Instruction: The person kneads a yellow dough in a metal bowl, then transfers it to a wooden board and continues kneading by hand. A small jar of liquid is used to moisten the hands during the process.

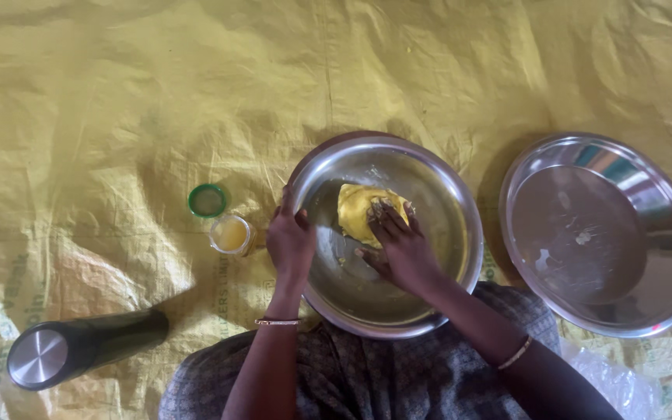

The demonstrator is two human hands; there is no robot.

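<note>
A steel bowl [453, 194] sits in front of me on a yellow woven sheet [118, 101]. Inside it lies a lump of yellow dough [355, 208]. My right hand [402, 249] presses down on the dough, fingers bent over its near edge. My left hand [289, 241] grips the bowl's left rim, thumb inside. Both wrists wear thin bangles.
A wide steel plate [600, 233] lies to the right of the bowl. Left of the bowl stand a small open jar of yellow fat [231, 235] and its green lid [208, 200]. A dark flask with a steel cap [79, 350] lies at lower left. Clear plastic [616, 385] is at lower right.
</note>
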